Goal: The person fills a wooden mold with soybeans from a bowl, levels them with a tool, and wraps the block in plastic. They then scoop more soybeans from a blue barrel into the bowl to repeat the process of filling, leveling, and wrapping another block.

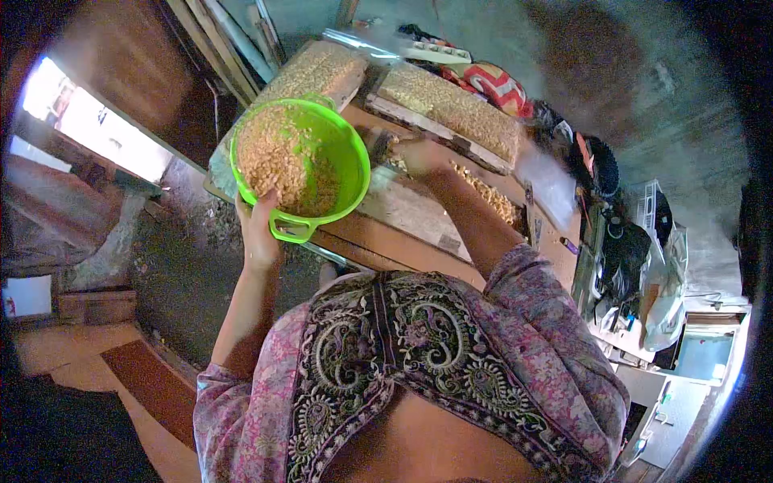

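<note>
My left hand (pixel 261 229) grips the rim of a bright green plastic basin (pixel 345 173) beside its handle, and the basin is tilted. Pale, chopped nut-like pieces (pixel 270 153) are heaped along its left side. To the right, my right hand (pixel 420 157) reaches down to the wooden work table, close to a few loose pieces; its fingers are blurred and partly hidden. A strip of the same kind of pieces (pixel 487 193) lies on the table beside my right forearm.
Behind my hands lie two flat slabs covered in pale pieces, a left slab (pixel 318 68) and a right slab (pixel 451 109) with a wooden edge. A pale board (pixel 411 209) rests in front. Red patterned cloth (pixel 495 88) and bags (pixel 664 282) sit at the right.
</note>
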The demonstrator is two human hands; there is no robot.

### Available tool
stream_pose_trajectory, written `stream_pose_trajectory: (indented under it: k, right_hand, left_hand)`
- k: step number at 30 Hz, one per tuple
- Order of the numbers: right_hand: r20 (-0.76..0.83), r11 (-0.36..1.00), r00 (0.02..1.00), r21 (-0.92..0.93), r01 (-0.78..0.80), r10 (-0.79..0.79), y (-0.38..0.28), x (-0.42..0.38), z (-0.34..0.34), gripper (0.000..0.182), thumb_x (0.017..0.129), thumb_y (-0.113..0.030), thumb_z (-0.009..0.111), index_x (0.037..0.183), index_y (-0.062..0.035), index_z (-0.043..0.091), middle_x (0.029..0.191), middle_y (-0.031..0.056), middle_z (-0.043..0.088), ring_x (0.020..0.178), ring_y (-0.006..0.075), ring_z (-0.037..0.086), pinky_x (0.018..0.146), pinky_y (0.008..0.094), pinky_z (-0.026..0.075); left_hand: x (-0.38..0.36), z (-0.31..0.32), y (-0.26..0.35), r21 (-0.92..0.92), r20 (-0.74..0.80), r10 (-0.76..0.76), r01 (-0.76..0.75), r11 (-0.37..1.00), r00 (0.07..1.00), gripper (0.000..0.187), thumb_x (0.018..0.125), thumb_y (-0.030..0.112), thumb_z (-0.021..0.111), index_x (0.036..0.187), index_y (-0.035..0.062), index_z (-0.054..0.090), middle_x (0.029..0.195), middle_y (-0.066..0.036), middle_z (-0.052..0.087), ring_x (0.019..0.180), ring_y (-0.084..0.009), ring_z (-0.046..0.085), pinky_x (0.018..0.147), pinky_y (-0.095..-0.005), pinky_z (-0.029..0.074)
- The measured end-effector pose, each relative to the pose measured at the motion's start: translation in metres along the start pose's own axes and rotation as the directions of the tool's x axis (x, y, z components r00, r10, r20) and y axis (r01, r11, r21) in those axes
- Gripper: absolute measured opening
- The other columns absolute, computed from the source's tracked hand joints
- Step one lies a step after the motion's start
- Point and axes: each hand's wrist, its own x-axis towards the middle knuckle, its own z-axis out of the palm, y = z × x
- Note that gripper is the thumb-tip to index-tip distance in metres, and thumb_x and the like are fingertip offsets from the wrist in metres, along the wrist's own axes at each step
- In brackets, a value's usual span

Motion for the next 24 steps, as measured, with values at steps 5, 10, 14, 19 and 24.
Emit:
stream_pose_trajectory:
  k: [5, 10, 14, 19, 24]
  right_hand:
    - [0.38, 0.653, 0.833, 0.519, -0.551, 0.402, 0.008, -0.022, 0.034, 0.022, 0.067, -0.019, 0.059, 0.086, -0.0083, 0.057, 0.092, 0.0104, 0.056, 0.092, 0.0237, 0.052, 0.081, 0.0293, 0.041]
    - [0.352, 0.829, 0.889, 0.369, -0.419, 0.292, 0.004, -0.041, -0.004, 0.019, 0.072, -0.019, 0.053, 0.087, -0.0087, 0.057, 0.096, 0.0103, 0.055, 0.092, 0.0243, 0.051, 0.08, 0.0314, 0.041]
    - [0.371, 0.852, 0.858, 0.248, -0.461, 0.356, 0.024, -0.068, -0.029, 0.018, 0.073, -0.018, 0.049, 0.087, -0.0097, 0.057, 0.095, 0.0118, 0.056, 0.09, 0.0272, 0.052, 0.077, 0.0353, 0.042]
    - [0.152, 0.777, 0.908, 0.474, -0.414, 0.391, 0.034, -0.066, -0.041, 0.021, 0.074, -0.023, 0.049, 0.08, -0.0039, 0.056, 0.079, 0.0122, 0.058, 0.069, 0.0243, 0.058, 0.06, 0.037, 0.046]
    - [0.398, 0.927, 0.839, -0.111, -0.359, 0.372, 0.008, -0.04, -0.049, 0.022, 0.074, -0.016, 0.047, 0.092, -0.0106, 0.058, 0.091, 0.0117, 0.057, 0.081, 0.0292, 0.056, 0.072, 0.0364, 0.045]
  left_hand:
    - [0.001, 0.003, 0.001, -0.043, 0.079, 0.013, -0.01, 0.999, 0.997, 0.056, 0.072, 0.019, 0.055, 0.118, 0.0002, 0.028, 0.111, -0.011, 0.041, 0.102, -0.0204, 0.042, 0.088, -0.033, 0.034]
    - [-0.002, 0.006, 0.002, -0.079, 0.1, -0.024, 0.032, 0.996, 0.995, 0.055, 0.072, 0.019, 0.055, 0.118, 0.0022, 0.029, 0.112, -0.01, 0.042, 0.102, -0.0218, 0.043, 0.087, -0.035, 0.035]
    - [0.001, 0.006, -0.001, -0.038, 0.068, -0.069, 0.072, 0.997, 0.995, 0.053, 0.073, 0.019, 0.053, 0.118, 0.0032, 0.029, 0.112, -0.01, 0.042, 0.103, -0.022, 0.043, 0.086, -0.0354, 0.036]
    - [0.011, -0.002, -0.016, 0.138, 0.098, -0.027, 0.014, 0.99, 0.995, 0.042, 0.075, 0.032, 0.047, 0.111, 0.0139, 0.035, 0.104, -0.007, 0.048, 0.075, -0.0212, 0.056, 0.049, -0.0313, 0.049]
    - [0.013, -0.007, -0.019, 0.105, 0.108, -0.025, 0.014, 0.994, 0.994, 0.042, 0.075, 0.035, 0.046, 0.109, 0.0106, 0.038, 0.095, -0.006, 0.051, 0.069, -0.0196, 0.056, 0.046, -0.0287, 0.047]
